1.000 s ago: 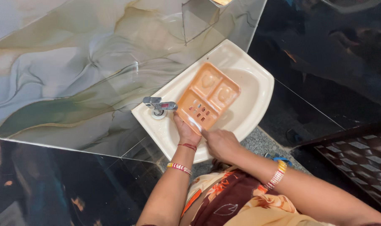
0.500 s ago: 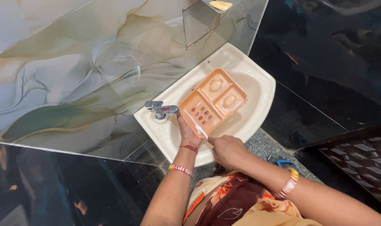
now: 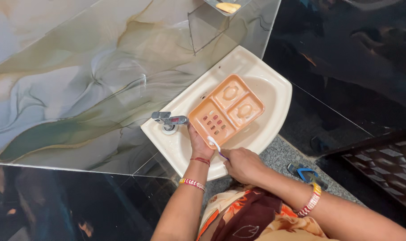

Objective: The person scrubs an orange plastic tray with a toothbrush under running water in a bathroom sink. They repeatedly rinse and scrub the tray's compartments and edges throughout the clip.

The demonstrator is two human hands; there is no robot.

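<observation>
My left hand (image 3: 199, 143) grips the near edge of an orange three-part soap tray (image 3: 225, 110) and holds it tilted over a cream wash basin (image 3: 274, 85). My right hand (image 3: 241, 163) is closed around a toothbrush (image 3: 215, 145) with a white head. The brush head rests at the tray's near edge, right beside my left thumb. One tray section has several slots; the other two hold oval raised shapes.
A chrome tap (image 3: 169, 119) stands at the basin's left rim, close to my left hand. Marble-patterned wall tiles (image 3: 78, 89) rise behind. A glass corner shelf (image 3: 220, 6) carries a yellow soap bar. A blue slipper (image 3: 308, 175) lies on the speckled floor.
The toothbrush has shifted from the tray's slotted corner back toward its near edge. My right hand drew slightly toward my body. The tray stays in my left hand.
</observation>
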